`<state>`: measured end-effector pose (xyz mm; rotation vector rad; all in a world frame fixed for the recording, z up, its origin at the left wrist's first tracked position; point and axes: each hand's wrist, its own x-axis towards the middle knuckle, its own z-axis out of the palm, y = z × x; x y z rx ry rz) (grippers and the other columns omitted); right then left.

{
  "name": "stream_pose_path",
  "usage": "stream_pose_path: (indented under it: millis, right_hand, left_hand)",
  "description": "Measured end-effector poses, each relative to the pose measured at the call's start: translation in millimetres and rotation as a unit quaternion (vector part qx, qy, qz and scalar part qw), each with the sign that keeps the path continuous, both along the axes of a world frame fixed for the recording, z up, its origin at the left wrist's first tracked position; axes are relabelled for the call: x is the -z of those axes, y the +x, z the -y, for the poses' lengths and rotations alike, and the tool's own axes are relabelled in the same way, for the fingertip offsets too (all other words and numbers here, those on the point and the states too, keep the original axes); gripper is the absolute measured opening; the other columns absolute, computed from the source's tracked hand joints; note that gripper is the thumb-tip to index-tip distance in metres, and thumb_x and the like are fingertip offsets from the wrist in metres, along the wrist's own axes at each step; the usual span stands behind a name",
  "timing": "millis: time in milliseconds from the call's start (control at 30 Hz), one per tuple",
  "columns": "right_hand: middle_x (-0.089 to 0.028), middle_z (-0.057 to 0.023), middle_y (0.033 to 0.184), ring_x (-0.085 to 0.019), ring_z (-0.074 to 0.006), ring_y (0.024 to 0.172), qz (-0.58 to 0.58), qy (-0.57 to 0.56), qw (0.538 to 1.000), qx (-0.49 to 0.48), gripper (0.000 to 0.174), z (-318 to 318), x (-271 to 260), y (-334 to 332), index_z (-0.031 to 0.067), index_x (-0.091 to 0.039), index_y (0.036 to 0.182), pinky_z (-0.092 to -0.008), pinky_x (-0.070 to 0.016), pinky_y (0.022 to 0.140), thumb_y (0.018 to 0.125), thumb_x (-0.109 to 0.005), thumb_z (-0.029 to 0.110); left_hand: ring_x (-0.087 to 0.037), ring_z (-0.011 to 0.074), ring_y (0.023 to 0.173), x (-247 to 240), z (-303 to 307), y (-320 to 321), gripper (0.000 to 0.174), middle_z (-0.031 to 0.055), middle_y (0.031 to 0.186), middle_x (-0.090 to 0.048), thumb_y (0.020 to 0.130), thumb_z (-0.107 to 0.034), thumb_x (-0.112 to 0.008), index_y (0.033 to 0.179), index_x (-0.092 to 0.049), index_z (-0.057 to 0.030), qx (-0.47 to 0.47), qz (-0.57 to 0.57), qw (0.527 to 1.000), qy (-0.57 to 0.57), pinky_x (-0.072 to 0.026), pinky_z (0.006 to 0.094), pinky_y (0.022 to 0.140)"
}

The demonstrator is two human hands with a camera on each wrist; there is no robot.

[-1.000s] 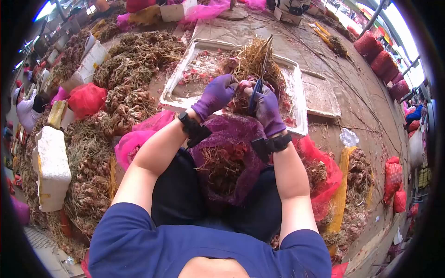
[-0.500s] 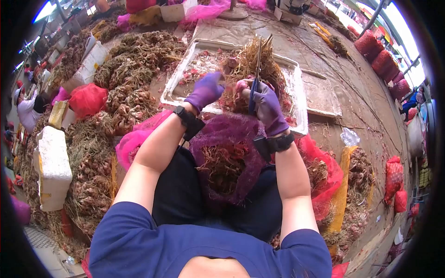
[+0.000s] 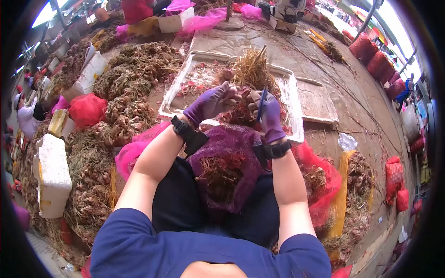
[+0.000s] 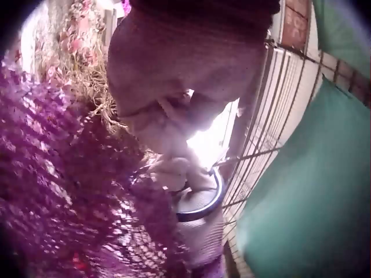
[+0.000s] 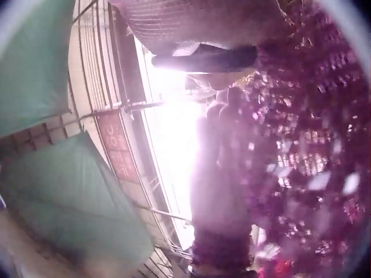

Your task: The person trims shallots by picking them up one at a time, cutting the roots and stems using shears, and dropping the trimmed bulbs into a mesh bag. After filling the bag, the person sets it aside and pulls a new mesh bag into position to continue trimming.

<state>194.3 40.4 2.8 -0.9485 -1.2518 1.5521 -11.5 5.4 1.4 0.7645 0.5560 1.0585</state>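
Note:
Purple gloves cover both hands, which meet over a white foam tray (image 3: 297,104). My right hand (image 3: 269,111) grips blue-handled scissors (image 3: 261,105); a handle ring shows beside that hand in the left wrist view. With curled fingers, my left hand (image 3: 211,103) pinches at a small reddish shallot (image 3: 239,94) between the two hands' fingertips, partly hidden by the gloves. Just beyond them in the tray stands a bunch of shallots with dry stalks (image 3: 250,69). A purple mesh bag (image 3: 252,139) lies across the lap below, its mouth showing dry trimmings (image 3: 220,169).
Heaps of shallots (image 3: 139,60) cover the ground at the left, near a white foam box (image 3: 52,173). At the right are a red mesh bag (image 3: 331,173) and a flat foam lid (image 3: 320,99). A post base (image 3: 228,24) stands ahead.
My left hand pulled away leftward from the right hand, then came back close to it. The scissors' blades, upright before, have turned, and the right hand has shifted slightly nearer the body.

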Motion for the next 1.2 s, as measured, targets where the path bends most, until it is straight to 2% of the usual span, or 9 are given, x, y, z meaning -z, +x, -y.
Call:
stream_pose_path:
  millis: [100, 133, 233, 367, 533, 733, 800, 1100, 1200]
  right_hand:
    - [-0.061, -0.0020, 0.071, -0.058, -0.0101, 0.062, 0.051, 0.141, 0.988, -0.024, 0.027, 0.0, 9.9, -10.3, 0.0036, -0.059, 0.092, -0.0234, -0.0446, 0.056, 0.087, -0.063, 0.029]
    - [-0.063, -0.0088, 0.075, -0.061, -0.0193, 0.068, 0.204, 0.198, 0.956, -0.064, 0.031, -9.3, 14.4, -6.9, 0.0017, -0.057, 0.092, -0.0311, -0.0465, 0.061, 0.086, -0.062, 0.032]
    - [-0.062, -0.0162, 0.080, -0.062, -0.0300, 0.074, 0.344, 0.229, 0.911, -0.012, 0.036, 4.8, 10.7, -14.3, 0.0013, -0.057, 0.093, -0.0371, -0.0464, 0.067, 0.085, -0.063, 0.036]
    - [-0.062, -0.0196, 0.082, -0.060, -0.0357, 0.077, 0.452, 0.226, 0.859, -0.079, 0.050, 30.0, -23.6, -6.0, 0.0007, -0.058, 0.091, -0.0397, -0.0462, 0.070, 0.078, -0.066, 0.049]
    - [-0.063, -0.0197, 0.081, -0.060, -0.0357, 0.076, 0.421, 0.249, 0.868, -0.086, 0.051, 24.4, -8.8, -6.5, 0.0009, -0.059, 0.088, -0.0398, -0.0462, 0.069, 0.078, -0.064, 0.050]
    - [-0.064, -0.0121, 0.072, -0.060, -0.0189, 0.058, 0.334, 0.140, 0.927, -0.099, 0.044, 19.6, -7.1, -4.5, 0.0028, -0.059, 0.087, -0.0317, -0.0459, 0.052, 0.084, -0.061, 0.047]
    - [-0.064, -0.0062, 0.074, -0.058, -0.0100, 0.056, 0.137, 0.009, 0.989, -0.060, 0.047, 24.3, -16.8, -5.3, 0.0062, -0.060, 0.090, -0.0240, -0.0430, 0.046, 0.083, -0.061, 0.053]
    - [-0.062, -0.0016, 0.077, -0.059, -0.0088, 0.058, 0.094, -0.004, 0.995, -0.043, 0.042, 26.9, -12.4, -15.5, 0.0052, -0.060, 0.092, -0.0203, -0.0407, 0.047, 0.083, -0.065, 0.046]
    - [-0.060, 0.0014, 0.071, -0.055, -0.0069, 0.058, 0.066, 0.031, 0.997, -0.037, 0.032, 24.8, -3.2, -22.7, 0.0054, -0.062, 0.088, -0.0212, -0.0396, 0.049, 0.083, -0.069, 0.037]
  left_hand:
    - [-0.056, 0.0115, 0.081, 16.6, -14.1, -11.4, 0.030, 0.0048, 0.101, -0.065, 0.098, -0.035, -0.043, 0.103, -0.057, -0.0085, 0.015, 0.083, 0.996, 0.021, -0.0461, 0.0301, 0.078]
    - [-0.058, 0.0145, 0.090, 17.1, -13.2, -15.4, 0.027, 0.0054, 0.105, -0.064, 0.098, -0.032, -0.044, 0.105, -0.057, -0.0090, -0.008, 0.072, 0.997, 0.033, -0.0445, 0.0314, 0.085]
    - [-0.058, 0.0167, 0.098, 17.8, -16.0, -26.3, 0.022, 0.0052, 0.108, -0.063, 0.097, -0.027, -0.045, 0.106, -0.057, -0.0102, -0.072, 0.063, 0.993, 0.070, -0.0444, 0.0337, 0.087]
    - [-0.056, 0.0176, 0.103, -0.2, -8.6, -35.0, 0.036, 0.0049, 0.115, -0.059, 0.096, -0.021, -0.046, 0.129, -0.044, -0.0079, -0.104, 0.014, 0.985, 0.134, -0.0447, 0.0353, 0.087]
    - [-0.055, 0.0168, 0.109, -12.6, -1.9, -41.7, 0.048, 0.0062, 0.129, -0.052, 0.096, -0.025, -0.048, 0.138, -0.034, -0.0074, -0.027, -0.080, 0.975, 0.203, -0.0433, 0.0344, 0.093]
    - [-0.056, 0.0168, 0.106, -21.7, 5.8, -34.1, 0.044, 0.0070, 0.123, -0.055, 0.096, -0.025, -0.048, 0.136, -0.038, -0.0072, -0.084, -0.113, 0.970, 0.197, -0.0445, 0.0337, 0.092]
    - [-0.059, 0.0160, 0.099, -10.6, -0.8, -35.2, 0.031, 0.0062, 0.106, -0.061, 0.097, -0.020, -0.046, 0.123, -0.048, -0.0035, -0.093, 0.009, 0.991, 0.099, -0.0454, 0.0370, 0.093]
    - [-0.060, 0.0138, 0.085, 18.9, -18.9, -29.1, 0.019, 0.0044, 0.091, -0.062, 0.095, -0.012, -0.046, 0.104, -0.057, 0.0009, -0.059, 0.203, 0.973, -0.090, -0.0463, 0.0331, 0.092]
    - [-0.055, 0.0118, 0.080, 8.8, -4.1, -14.3, 0.018, 0.0030, 0.085, -0.059, 0.095, -0.016, -0.048, 0.100, -0.058, -0.0020, -0.036, -0.005, 0.998, 0.056, -0.0455, 0.0253, 0.080]
